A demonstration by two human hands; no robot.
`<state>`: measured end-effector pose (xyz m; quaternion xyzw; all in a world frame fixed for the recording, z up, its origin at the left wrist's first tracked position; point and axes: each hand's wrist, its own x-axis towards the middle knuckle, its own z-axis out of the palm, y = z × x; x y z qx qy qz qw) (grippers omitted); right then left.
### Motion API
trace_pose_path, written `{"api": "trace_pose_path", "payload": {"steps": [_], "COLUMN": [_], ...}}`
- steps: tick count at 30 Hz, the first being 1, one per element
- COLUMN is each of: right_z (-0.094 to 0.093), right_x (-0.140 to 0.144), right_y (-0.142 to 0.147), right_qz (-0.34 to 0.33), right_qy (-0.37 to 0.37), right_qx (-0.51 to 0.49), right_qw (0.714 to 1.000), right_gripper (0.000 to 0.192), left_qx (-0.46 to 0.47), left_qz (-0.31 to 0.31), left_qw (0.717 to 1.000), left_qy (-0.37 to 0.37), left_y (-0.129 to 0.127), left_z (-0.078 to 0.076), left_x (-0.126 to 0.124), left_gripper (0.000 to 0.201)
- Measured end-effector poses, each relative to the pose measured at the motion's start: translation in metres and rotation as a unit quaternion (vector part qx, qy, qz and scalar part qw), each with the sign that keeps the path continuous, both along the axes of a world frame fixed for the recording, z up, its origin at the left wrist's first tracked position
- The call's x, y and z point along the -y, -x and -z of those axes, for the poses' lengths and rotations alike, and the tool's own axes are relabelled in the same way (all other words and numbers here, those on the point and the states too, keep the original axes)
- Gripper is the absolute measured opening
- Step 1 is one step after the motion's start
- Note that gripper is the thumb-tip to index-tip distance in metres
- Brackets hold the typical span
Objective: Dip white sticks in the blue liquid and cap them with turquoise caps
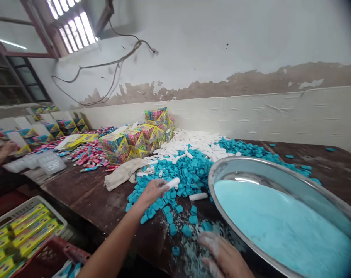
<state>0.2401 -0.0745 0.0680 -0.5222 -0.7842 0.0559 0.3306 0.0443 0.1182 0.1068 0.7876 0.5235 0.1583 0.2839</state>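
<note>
White plastic tube (173,182), pinched in the fingers of my left hand (153,191), hangs at frame centre over a heap of blue caps (181,173) on the wooden table (85,197). My right hand (223,256), powder-dusted and loosely open with nothing in it, rests at the bottom edge beside a metal basin (282,173) of pale blue powder (279,227). Behind the caps lie more white tubes (198,139) and stacked colourful boxes (134,139). At far left, another person's hand (7,147) works.
</note>
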Motion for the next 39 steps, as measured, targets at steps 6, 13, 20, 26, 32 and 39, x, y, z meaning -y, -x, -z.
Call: {"api": "trace_pose_path", "payload": {"steps": [6,13,20,26,32,39], "right_z": [0.0,-0.033,-0.059,-0.035,-0.019,-0.02], "right_x": [0.012,0.033,-0.008,-0.046,-0.058,-0.06], "right_y": [0.01,-0.032,-0.134,-0.147,-0.127,-0.144], "right_qz": [-0.001,0.061,0.179,0.17,0.114,0.027], "right_qy": [-0.159,-0.033,0.203,0.245,0.299,0.348], "right_qx": [0.218,0.126,0.172,0.309,0.227,0.094], "right_qw": [0.963,0.99,0.947,0.903,0.92,0.932], "right_gripper": [0.047,0.024,0.021,0.022,0.021,0.019], "left_qx": [0.143,0.192,0.163,0.163,0.157,0.163], "left_qz": [0.169,0.109,-0.143,-0.1,-0.095,-0.097], "left_qw": [0.97,0.975,0.948,0.915,0.919,0.922], "left_qy": [0.105,0.0,-0.235,-0.354,-0.349,-0.336], "left_y": [-0.013,-0.017,0.035,0.031,0.031,0.033], "left_z": [0.006,0.026,0.101,0.132,0.134,0.136], "left_x": [0.117,0.14,0.108,0.103,0.1,0.101], "left_gripper": [0.021,0.021,0.037,0.032,0.028,0.027]}}
